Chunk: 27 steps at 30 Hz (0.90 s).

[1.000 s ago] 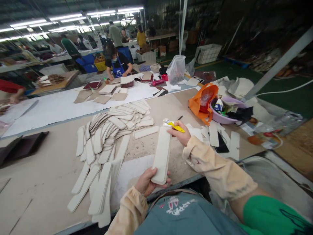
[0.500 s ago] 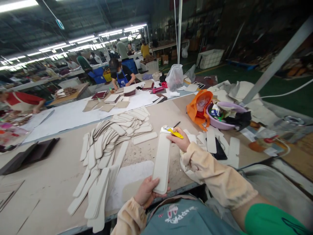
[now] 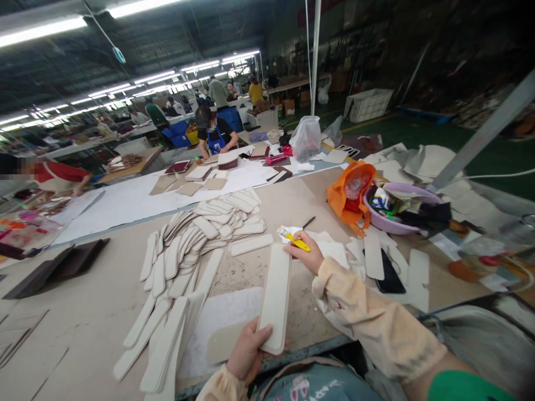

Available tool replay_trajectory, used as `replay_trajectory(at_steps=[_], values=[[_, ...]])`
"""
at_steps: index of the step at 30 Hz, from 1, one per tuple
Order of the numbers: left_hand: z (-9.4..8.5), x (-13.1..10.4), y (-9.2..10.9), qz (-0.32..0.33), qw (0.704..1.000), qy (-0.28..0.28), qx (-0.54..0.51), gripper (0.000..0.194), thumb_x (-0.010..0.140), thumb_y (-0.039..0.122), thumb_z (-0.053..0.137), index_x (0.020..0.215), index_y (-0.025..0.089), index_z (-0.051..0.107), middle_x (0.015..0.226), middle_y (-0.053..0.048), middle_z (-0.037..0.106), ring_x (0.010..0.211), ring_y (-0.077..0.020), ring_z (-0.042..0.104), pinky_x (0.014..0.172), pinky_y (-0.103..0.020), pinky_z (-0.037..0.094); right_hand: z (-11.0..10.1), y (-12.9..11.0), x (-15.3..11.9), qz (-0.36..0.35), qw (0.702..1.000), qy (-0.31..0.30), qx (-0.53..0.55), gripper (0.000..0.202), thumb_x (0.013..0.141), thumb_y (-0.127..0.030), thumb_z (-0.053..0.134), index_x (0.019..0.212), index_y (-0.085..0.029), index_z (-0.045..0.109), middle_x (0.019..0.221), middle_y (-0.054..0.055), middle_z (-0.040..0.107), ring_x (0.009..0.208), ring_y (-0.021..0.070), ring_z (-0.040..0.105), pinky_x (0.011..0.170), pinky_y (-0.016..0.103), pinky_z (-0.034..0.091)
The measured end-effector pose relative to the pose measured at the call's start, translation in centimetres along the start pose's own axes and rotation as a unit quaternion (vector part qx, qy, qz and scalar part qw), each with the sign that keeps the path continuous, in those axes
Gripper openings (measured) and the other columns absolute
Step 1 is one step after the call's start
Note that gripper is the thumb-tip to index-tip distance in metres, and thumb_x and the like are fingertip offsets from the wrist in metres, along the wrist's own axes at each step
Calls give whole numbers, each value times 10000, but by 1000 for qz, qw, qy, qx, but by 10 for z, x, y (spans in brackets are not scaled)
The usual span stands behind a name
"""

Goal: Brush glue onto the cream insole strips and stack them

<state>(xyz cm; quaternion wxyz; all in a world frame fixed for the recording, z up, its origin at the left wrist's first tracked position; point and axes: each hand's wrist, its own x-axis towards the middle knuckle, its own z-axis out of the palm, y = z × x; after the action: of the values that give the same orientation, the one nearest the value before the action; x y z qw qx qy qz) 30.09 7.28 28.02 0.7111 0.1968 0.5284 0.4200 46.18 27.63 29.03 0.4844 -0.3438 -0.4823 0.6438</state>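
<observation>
My left hand [image 3: 248,348] grips the near end of a long cream strip with rounded corners [image 3: 276,298], thumb on top and fingers underneath. The strip is tilted up over the table's front edge. At its far end, my right hand [image 3: 307,253] is closed around a yellow-handled brush [image 3: 298,240]. The pale head of this brush is small and hard to make out, against white scraps behind it. On the left lies a large heap of similar cream strips [image 3: 200,228], some fanned toward me. A beige strip [image 3: 225,342] rests on a white sheet [image 3: 234,306] beside my left hand.
To the right stand an orange bag [image 3: 340,195] and a purple basin [image 3: 388,225] filled with odds and ends. A black phone-like slab [image 3: 390,275] lies among cream pieces. Dark folded sheets [image 3: 58,267] are at left. A co-worker [image 3: 217,133] sits across the table.
The view has shifted slightly, so the surroundings appear a little lower. My left hand and the strip's near end sit lower in view. Both hands keep their holds.
</observation>
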Motion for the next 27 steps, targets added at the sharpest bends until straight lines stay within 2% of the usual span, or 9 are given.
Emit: replay_trajectory(at_steps=[5,8,13,17,23,27], values=[[-35,22,10,-10,1000,17,4,402,712,360,669,1004,109,554,850,-110,681,683,-181,636,578,-262,477,7,31,20,-5,999,17,-51,391,640,-360,707,819,-235,383,689,-71,519,555,100,480,504,213,430],[-65,43,17,-6,998,68,-12,405,666,350,707,968,114,576,820,-86,681,647,-135,598,557,-228,451,10,54,31,-7,992,35,-118,355,665,-374,674,822,-234,388,711,-62,527,554,105,483,508,221,427],[-117,86,35,25,987,157,-8,429,575,341,750,914,128,594,792,-57,681,678,-148,606,606,-257,477,17,88,47,-39,947,57,-313,283,710,-388,615,821,-224,413,721,-38,565,583,129,516,584,254,429],[-152,125,52,52,980,193,20,446,532,332,742,904,131,600,794,-56,678,703,-169,626,612,-272,492,24,111,62,-41,917,94,-385,272,715,-420,585,824,-224,431,726,-21,588,614,153,553,616,271,430],[-189,193,82,75,954,270,109,378,592,223,703,941,149,578,765,-27,669,611,-141,614,529,-242,475,33,140,95,-52,888,113,-443,268,725,-452,541,811,-224,430,697,-22,580,584,153,542,599,268,414],[-204,238,110,91,920,313,217,344,625,173,678,954,150,583,704,-10,647,641,-142,616,608,-247,481,36,153,118,-43,874,139,-463,279,723,-476,522,807,-224,435,704,-12,585,591,161,548,605,273,411]])
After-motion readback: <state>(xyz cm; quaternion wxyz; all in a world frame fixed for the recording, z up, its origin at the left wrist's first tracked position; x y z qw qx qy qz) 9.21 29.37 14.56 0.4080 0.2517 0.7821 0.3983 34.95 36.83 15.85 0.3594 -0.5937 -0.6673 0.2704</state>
